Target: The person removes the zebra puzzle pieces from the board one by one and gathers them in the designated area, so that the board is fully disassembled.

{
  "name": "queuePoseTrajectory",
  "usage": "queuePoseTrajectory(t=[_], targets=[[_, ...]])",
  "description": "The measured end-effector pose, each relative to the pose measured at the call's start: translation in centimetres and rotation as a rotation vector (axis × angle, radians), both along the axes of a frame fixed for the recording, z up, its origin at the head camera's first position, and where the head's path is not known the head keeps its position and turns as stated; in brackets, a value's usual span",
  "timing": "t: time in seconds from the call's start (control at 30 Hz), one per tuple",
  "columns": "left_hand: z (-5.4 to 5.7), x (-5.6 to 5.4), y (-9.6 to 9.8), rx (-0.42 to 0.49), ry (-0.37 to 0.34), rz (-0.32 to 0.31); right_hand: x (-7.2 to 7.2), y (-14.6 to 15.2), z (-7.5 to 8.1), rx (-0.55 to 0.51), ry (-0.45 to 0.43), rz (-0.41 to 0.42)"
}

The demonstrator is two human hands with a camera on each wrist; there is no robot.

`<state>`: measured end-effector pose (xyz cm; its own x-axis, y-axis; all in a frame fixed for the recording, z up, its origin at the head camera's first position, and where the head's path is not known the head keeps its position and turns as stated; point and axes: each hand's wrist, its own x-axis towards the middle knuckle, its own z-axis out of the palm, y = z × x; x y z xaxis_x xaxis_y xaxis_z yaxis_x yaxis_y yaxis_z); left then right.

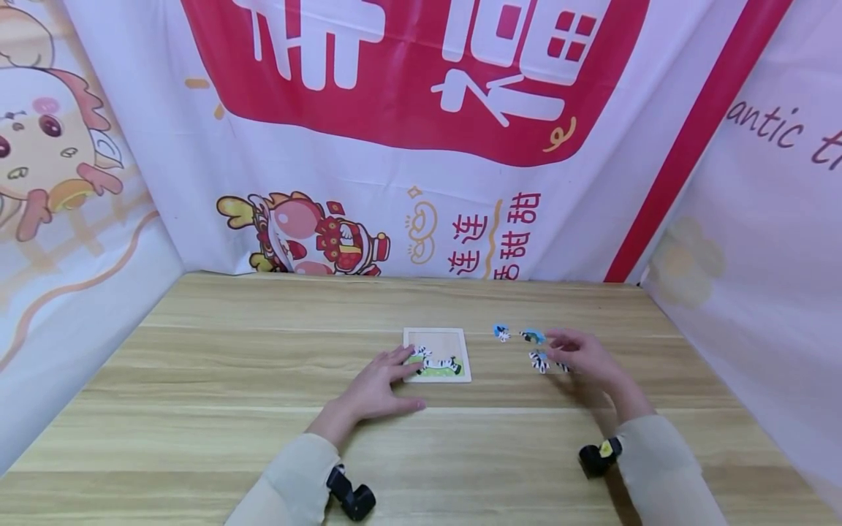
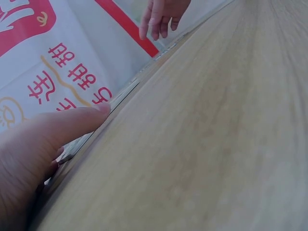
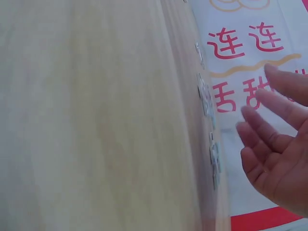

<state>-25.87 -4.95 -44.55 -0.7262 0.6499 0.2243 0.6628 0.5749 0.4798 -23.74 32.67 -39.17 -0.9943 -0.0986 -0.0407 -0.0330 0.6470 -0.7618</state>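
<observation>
A square puzzle tray [image 1: 465, 354] with a pale rim lies on the table, its lower part filled with zebra-and-grass pieces [image 1: 442, 367] and its upper part bare. My left hand [image 1: 375, 386] rests at the tray's left side, fingers spread over its edge and thumb stretched out on the table side. To the right lie loose puzzle pieces: a blue one [image 1: 501, 333], a blue and green one [image 1: 533, 336] and a black-and-white striped one [image 1: 539, 361]. Above another striped piece [image 1: 562, 367], partly hidden, hovers my right hand [image 1: 588, 356]. In the right wrist view its fingers are loosely bent, holding nothing.
The wood-grain table [image 1: 197, 409] reaches back to a printed cloth [image 1: 408, 168] with red lettering. More printed cloth [image 1: 756, 219] hangs along the right side, and another sheet [image 1: 72, 307] along the left. Each wrist carries a small black camera [image 1: 355, 500].
</observation>
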Motion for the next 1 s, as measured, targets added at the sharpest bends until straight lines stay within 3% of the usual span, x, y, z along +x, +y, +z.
queuePoseTrajectory(t=[0.2, 0.47, 0.7, 1.0], targets=[[0.2, -0.1, -0.2, 0.062, -0.043, 0.035, -0.3, -2.4, 1.1, -0.069, 0.036, 0.007], [0.1, -0.4, -0.7, 0.082, -0.014, 0.116, -1.6, -8.1, 1.3, -0.211, 0.084, 0.094], [-0.2, -0.4, -0.7, 0.043, 0.034, 0.134, -3.4, -12.6, -0.9, -0.191, 0.06, 0.152], [0.0, -0.5, -0.7, 0.016, 0.033, 0.137, -4.1, -16.0, -2.8, -0.157, 0.088, 0.189]])
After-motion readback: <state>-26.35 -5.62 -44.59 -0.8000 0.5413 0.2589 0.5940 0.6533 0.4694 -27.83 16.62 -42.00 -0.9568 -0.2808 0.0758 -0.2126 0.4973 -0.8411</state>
